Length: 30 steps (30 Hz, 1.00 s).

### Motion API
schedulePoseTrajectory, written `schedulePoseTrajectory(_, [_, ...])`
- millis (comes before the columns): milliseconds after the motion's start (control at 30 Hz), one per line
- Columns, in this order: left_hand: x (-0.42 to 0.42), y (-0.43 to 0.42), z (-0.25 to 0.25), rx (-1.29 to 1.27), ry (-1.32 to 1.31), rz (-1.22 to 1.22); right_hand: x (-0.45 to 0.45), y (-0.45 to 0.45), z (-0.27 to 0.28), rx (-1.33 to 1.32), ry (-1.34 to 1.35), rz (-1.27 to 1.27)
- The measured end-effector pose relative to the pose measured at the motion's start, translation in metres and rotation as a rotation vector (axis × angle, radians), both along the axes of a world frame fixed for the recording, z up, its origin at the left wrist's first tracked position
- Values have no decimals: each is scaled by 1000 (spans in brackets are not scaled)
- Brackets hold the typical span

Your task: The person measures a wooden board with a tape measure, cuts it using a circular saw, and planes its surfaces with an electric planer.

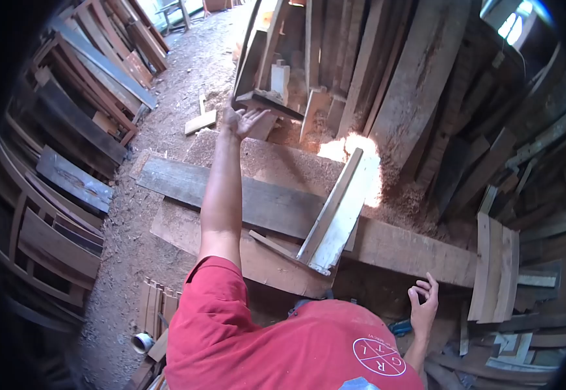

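My left hand (242, 122) is stretched far forward, fingers spread and palm turned up. It is beside the end of a dark-edged board (271, 104); I cannot tell whether the thumb touches it. My right hand (424, 302) hangs near my right side, holding nothing, with its fingers apart and slightly bent. Between my hands, a pale plank (349, 211) with a narrow wood strip (330, 207) along it lies across a weathered grey board (266, 203). Under these is a broad wooden beam (419, 252). A thin stick (273, 244) lies beside the pale plank.
Tall planks (419, 71) lean at the front right. Stacked boards and frames (68, 175) line the left. Sawdust and shavings (400, 185) cover the ground. Short joined boards (494, 270) stand at the right, and a white pipe end (142, 342) lies at lower left.
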<state>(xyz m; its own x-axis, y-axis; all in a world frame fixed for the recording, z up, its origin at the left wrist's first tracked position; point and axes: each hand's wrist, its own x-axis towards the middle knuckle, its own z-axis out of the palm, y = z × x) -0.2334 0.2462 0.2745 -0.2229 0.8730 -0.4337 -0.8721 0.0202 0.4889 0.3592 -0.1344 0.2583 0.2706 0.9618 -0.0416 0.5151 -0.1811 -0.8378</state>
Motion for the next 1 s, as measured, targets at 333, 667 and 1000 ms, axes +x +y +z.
schedulePoseTrajectory(333, [190, -175, -233, -266, 1781, -774, -8, 17, -25, -76, -77, 190])
schedulePoseTrajectory(667, [246, -264, -260, -189, 1918, -551, -19, 45, -61, -277, -132, 548])
schedulePoseTrajectory(1000, [332, -262, -166, 106, 1808, -356, 2, 43, -80, -613, 384, 577])
